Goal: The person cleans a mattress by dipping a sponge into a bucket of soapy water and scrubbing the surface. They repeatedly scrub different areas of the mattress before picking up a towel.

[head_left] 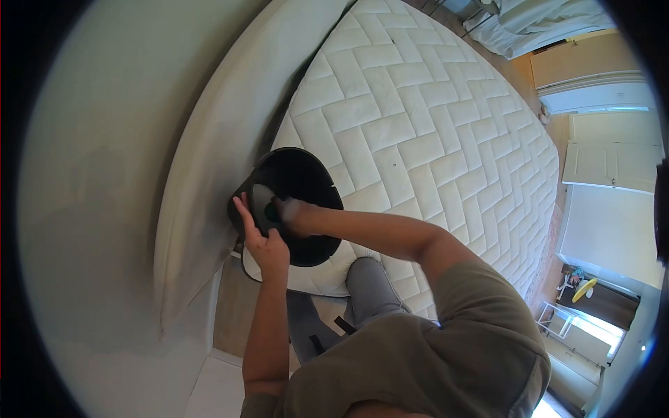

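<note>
A wide black bin (322,182) stands at the mattress edge, its opening facing me. Over its left side, my left hand (268,245) grips a dark container with a grey round inside (262,202), thumb and fingers around its rim. My right hand (296,214) reaches across the bin's opening to that container. Its fingers are smeared by motion and partly lost against the black. A small dark green patch shows right at its fingertips; what it handles there I cannot tell.
A white quilted mattress (418,132) spreads out beyond the bin. To the left runs a padded pale headboard (209,153) along the wall (90,181). My grey-clad knee (373,285) rests at the mattress edge. White cabinets (613,157) stand far right.
</note>
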The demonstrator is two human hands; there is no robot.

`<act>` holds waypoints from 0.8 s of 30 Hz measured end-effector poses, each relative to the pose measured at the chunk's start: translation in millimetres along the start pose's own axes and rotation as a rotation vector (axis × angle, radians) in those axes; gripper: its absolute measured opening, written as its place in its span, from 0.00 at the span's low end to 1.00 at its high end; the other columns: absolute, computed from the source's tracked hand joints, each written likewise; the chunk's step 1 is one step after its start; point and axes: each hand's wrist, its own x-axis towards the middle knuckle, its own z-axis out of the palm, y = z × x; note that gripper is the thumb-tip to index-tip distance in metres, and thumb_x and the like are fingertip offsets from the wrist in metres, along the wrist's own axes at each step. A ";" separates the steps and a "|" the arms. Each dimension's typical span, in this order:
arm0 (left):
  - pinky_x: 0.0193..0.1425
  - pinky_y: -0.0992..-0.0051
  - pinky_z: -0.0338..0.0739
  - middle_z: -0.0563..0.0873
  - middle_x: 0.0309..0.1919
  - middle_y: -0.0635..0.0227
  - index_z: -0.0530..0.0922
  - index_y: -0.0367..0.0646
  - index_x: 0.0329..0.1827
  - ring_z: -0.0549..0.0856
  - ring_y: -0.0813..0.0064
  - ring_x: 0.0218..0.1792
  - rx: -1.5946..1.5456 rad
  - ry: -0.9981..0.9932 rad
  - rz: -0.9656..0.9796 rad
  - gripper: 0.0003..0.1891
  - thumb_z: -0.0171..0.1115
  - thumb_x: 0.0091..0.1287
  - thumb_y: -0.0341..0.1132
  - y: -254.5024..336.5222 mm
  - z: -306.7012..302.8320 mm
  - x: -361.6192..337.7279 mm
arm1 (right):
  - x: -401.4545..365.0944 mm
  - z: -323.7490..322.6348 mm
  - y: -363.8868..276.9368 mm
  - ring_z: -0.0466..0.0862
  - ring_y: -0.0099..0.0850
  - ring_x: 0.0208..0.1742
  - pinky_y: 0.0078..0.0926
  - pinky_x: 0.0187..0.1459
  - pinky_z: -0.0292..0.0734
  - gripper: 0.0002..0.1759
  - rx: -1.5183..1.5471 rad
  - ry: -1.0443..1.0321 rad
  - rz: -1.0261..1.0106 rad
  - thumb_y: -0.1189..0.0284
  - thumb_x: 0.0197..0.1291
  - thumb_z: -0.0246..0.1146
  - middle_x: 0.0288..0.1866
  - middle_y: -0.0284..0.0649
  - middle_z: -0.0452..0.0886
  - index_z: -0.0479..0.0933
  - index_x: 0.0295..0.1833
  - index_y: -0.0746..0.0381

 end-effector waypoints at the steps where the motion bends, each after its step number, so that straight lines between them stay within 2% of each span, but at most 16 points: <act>1: 0.70 0.71 0.53 0.61 0.68 0.54 0.52 0.42 0.73 0.63 0.61 0.68 -0.068 0.026 -0.015 0.44 0.38 0.44 0.14 2.7 -0.1 -3.8 | 38.4 39.1 17.2 0.76 0.51 0.53 0.47 0.54 0.68 0.38 -0.154 0.047 -0.045 0.73 0.45 0.60 0.48 0.62 0.74 0.58 0.65 0.72; 2: 0.70 0.71 0.53 0.61 0.68 0.54 0.52 0.42 0.73 0.63 0.61 0.68 -0.066 0.034 -0.012 0.44 0.38 0.44 0.14 3.2 -2.1 -6.7 | 57.5 50.6 15.4 0.76 0.51 0.53 0.47 0.54 0.68 0.38 -0.157 0.046 -0.052 0.73 0.45 0.60 0.48 0.62 0.74 0.58 0.65 0.72; 4: 0.71 0.71 0.51 0.60 0.68 0.52 0.51 0.41 0.73 0.61 0.60 0.69 -0.033 0.029 0.013 0.44 0.38 0.43 0.14 -1.3 -4.2 -11.4 | 86.6 65.6 15.5 0.76 0.49 0.53 0.46 0.53 0.69 0.35 -0.169 0.222 0.020 0.70 0.50 0.59 0.49 0.59 0.74 0.60 0.65 0.67; 5: 0.71 0.71 0.51 0.60 0.68 0.52 0.51 0.41 0.73 0.61 0.60 0.69 -0.031 0.034 0.015 0.44 0.38 0.43 0.14 -4.5 -6.6 -14.5 | 91.4 75.1 16.6 0.76 0.49 0.53 0.46 0.53 0.69 0.35 -0.170 0.222 0.015 0.70 0.50 0.59 0.49 0.59 0.74 0.60 0.65 0.67; 7: 0.74 0.63 0.43 0.60 0.69 0.50 0.50 0.37 0.72 0.56 0.54 0.71 0.142 -0.090 0.093 0.42 0.40 0.45 0.16 -10.3 -15.1 -19.5 | 91.2 85.6 18.0 0.76 0.49 0.53 0.46 0.53 0.69 0.34 -0.198 0.164 0.022 0.69 0.50 0.59 0.49 0.58 0.75 0.62 0.64 0.66; 8: 0.74 0.59 0.39 0.60 0.68 0.49 0.52 0.35 0.71 0.54 0.53 0.71 0.136 -0.078 0.113 0.42 0.41 0.44 0.16 -13.4 -17.1 -21.1 | 85.3 84.7 19.7 0.76 0.49 0.53 0.45 0.53 0.69 0.33 -0.215 0.129 0.023 0.69 0.50 0.59 0.49 0.57 0.75 0.62 0.63 0.66; 12: 0.74 0.58 0.40 0.60 0.68 0.49 0.54 0.34 0.70 0.54 0.53 0.71 0.069 -0.079 0.076 0.41 0.40 0.44 0.16 -17.8 -30.2 -16.2 | 85.0 76.2 8.8 0.76 0.48 0.53 0.44 0.53 0.69 0.30 -0.256 0.054 -0.005 0.69 0.51 0.59 0.49 0.56 0.75 0.65 0.61 0.65; 16: 0.74 0.59 0.41 0.62 0.68 0.51 0.57 0.37 0.69 0.55 0.54 0.71 0.137 -0.097 0.119 0.40 0.41 0.44 0.15 -18.3 -27.9 -19.4 | 86.1 70.7 -10.1 0.76 0.47 0.52 0.43 0.53 0.70 0.27 -0.295 0.007 -0.039 0.68 0.51 0.58 0.48 0.54 0.76 0.67 0.59 0.64; 24: 0.74 0.63 0.44 0.63 0.67 0.52 0.58 0.40 0.70 0.56 0.54 0.71 0.050 -0.066 0.062 0.40 0.40 0.45 0.16 -17.0 -28.6 -3.7 | 12.4 37.1 -20.9 0.77 0.45 0.52 0.40 0.53 0.71 0.23 -0.558 -0.251 -0.191 0.67 0.53 0.57 0.47 0.51 0.77 0.72 0.55 0.63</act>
